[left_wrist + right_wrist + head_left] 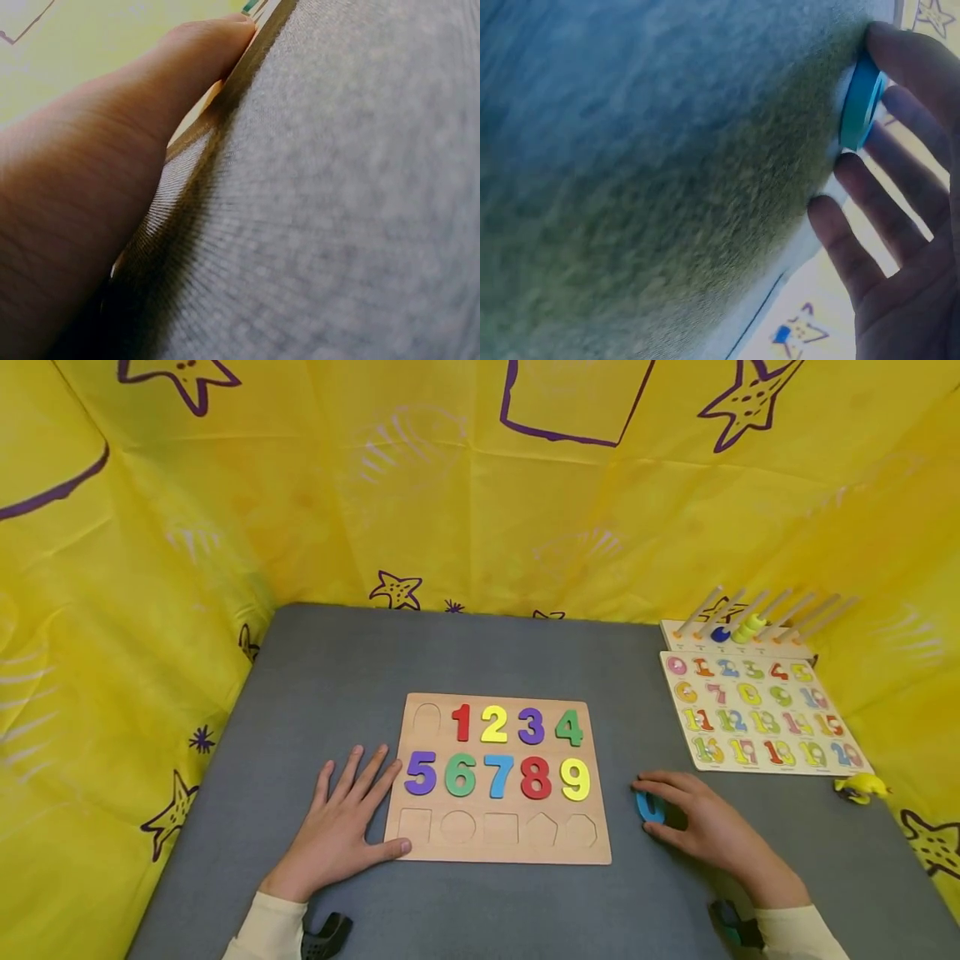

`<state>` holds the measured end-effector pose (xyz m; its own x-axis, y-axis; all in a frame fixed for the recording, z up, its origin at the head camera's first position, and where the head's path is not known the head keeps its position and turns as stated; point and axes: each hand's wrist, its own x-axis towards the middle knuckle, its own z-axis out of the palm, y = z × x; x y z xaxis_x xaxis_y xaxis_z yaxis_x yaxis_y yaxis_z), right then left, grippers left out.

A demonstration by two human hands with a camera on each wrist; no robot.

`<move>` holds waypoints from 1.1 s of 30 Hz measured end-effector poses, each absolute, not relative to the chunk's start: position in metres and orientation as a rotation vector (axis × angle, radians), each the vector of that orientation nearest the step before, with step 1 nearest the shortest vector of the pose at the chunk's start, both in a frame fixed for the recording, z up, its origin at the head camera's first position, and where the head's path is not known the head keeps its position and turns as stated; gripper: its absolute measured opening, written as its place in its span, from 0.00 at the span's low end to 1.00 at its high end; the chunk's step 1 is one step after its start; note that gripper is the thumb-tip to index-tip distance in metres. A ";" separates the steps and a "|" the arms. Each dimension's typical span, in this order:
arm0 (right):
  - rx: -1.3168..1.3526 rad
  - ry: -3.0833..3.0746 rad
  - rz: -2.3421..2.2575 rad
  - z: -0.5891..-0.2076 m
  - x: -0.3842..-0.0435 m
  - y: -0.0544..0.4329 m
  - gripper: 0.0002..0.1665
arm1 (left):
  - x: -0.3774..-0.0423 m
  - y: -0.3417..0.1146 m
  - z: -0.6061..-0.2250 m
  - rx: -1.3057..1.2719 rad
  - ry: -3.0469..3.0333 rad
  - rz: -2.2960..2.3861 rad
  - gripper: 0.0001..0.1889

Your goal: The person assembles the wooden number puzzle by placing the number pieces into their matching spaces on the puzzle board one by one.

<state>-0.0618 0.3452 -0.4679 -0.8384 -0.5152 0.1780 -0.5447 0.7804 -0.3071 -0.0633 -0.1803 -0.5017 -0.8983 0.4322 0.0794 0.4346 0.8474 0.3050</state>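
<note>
A wooden number puzzle board (600,852) lies on the table, with colourful numbers 1 to 9 in two rows. Its top-left zero outline and a bottom row of shape outlines hold no pieces. My left hand (341,827) is spread beside the board's left edge, its thumb resting on the lower-left corner; the left wrist view shows this thumb (187,64) at the edge. Right of the board, my right hand (697,818) holds a blue number 0 (649,807) at the tabletop between thumb and fingers. The right wrist view shows the blue 0 (861,101) tilted, close to the cloth.
At the right lies a second number board (765,714) with numbers 0 to 20. Behind it stands a peg stand (780,647) with blue and yellow-green rings. A small yellow toy (862,787) sits near the table's right edge. Yellow patterned cloth (450,510) surrounds the grey table (480,652).
</note>
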 end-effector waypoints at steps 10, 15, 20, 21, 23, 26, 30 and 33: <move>0.992 -2.793 0.565 -0.434 -0.107 0.310 0.34 | -0.065 -0.179 -0.498 -0.703 -3.017 -0.501 0.59; 1.112 -2.789 0.579 -0.410 -0.140 0.266 0.33 | -0.065 -0.178 -0.500 -0.708 -3.056 -0.480 0.59; 1.245 -2.778 0.589 -0.404 -0.167 0.212 0.30 | -0.064 -0.177 -0.500 -0.705 -3.010 -0.506 0.59; 1.270 -2.770 0.593 -0.405 -0.171 0.201 0.30 | -0.063 -0.177 -0.500 -0.706 -3.001 -0.511 0.58; 1.316 -2.758 0.593 -0.408 -0.178 0.180 0.29 | -0.063 -0.177 -0.500 -0.707 -2.995 -0.513 0.58; 1.350 -2.769 0.598 -0.411 -0.185 0.151 0.28 | -0.062 -0.178 -0.500 -0.710 -2.996 -0.507 0.58; 1.356 -2.802 0.549 -0.416 -0.193 0.116 0.28 | -0.062 -0.179 -0.500 -0.702 -2.987 -0.506 0.58; 1.341 -2.838 0.492 -0.419 -0.197 0.096 0.28 | -0.061 -0.179 -0.501 -0.697 -2.984 -0.516 0.58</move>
